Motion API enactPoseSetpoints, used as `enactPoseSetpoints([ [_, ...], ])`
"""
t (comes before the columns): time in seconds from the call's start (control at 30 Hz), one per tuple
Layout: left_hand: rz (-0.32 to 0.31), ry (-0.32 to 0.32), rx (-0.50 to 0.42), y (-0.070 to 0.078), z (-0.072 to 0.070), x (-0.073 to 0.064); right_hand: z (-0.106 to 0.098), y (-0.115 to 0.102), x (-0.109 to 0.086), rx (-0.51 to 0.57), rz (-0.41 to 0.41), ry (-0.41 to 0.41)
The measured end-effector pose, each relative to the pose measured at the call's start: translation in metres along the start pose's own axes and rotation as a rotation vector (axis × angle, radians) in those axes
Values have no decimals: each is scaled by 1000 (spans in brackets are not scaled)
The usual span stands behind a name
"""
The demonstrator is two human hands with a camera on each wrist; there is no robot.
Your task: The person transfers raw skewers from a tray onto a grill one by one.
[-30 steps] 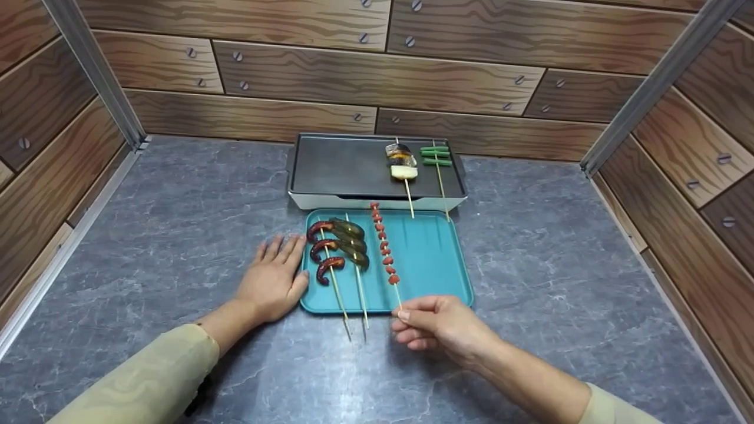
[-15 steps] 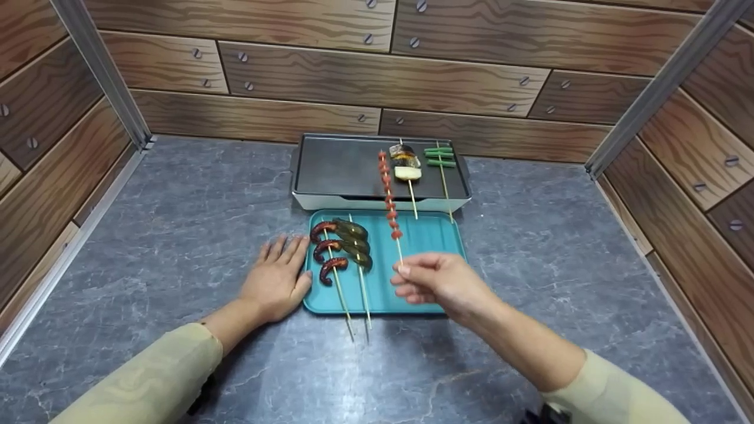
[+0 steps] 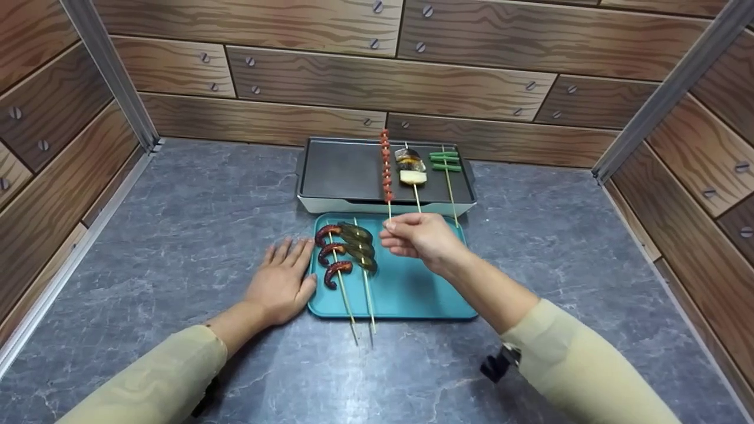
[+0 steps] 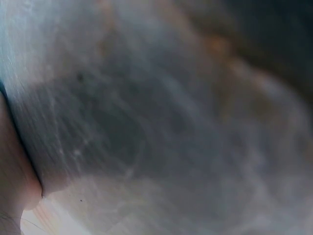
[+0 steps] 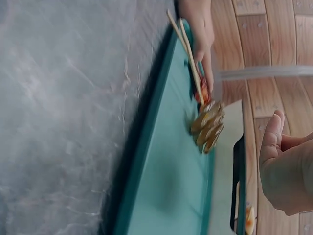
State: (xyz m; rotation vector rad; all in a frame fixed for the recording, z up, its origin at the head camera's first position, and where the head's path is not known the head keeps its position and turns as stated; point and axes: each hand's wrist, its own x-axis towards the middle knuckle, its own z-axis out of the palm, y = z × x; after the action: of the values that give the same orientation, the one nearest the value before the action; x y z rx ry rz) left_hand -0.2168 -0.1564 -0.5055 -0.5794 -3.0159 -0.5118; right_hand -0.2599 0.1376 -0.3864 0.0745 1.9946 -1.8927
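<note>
My right hand (image 3: 427,241) pinches the bare stick end of a skewer (image 3: 386,171) threaded with small red pieces. Its beaded part is over the black griddle plate (image 3: 347,171); whether it touches cannot be told. In the right wrist view the same hand (image 5: 288,166) appears at the right edge, the skewer out of sight. My left hand (image 3: 280,288) lies flat on the tabletop, against the left edge of the teal tray (image 3: 424,294). On that tray lie a skewer of red curled tentacles (image 3: 339,274) and one of dark green pieces (image 3: 358,244).
On the griddle's right part lie a skewer with a white piece and dark chunks (image 3: 412,175) and a skewer of green stalks (image 3: 445,159). Their sticks overhang the front. Wood-patterned walls (image 3: 306,76) enclose the grey tabletop (image 3: 218,194). The left wrist view is blurred.
My right hand has lifted the red-beaded skewer off the tray and carried it forward to the griddle, left of the other skewers there. The left hand has stayed in place.
</note>
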Motion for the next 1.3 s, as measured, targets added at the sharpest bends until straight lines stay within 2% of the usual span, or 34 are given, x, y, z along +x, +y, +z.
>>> enactPoseSetpoints([
  [0.3,4,4,12,0,-1,0,-1,1,34,36,55,66],
  [0.7,4,2,18,1,-1,-1,5,2,47,29,104,125],
  [0.97,11,28,6,0,0,0,7,5,43,18,81,126],
  [1.2,3,9,20,1,-2,0,3,9,31,4,88,113],
  [1.3,0,-6,23,1,-3,0,0,14,21,-22,67,114],
])
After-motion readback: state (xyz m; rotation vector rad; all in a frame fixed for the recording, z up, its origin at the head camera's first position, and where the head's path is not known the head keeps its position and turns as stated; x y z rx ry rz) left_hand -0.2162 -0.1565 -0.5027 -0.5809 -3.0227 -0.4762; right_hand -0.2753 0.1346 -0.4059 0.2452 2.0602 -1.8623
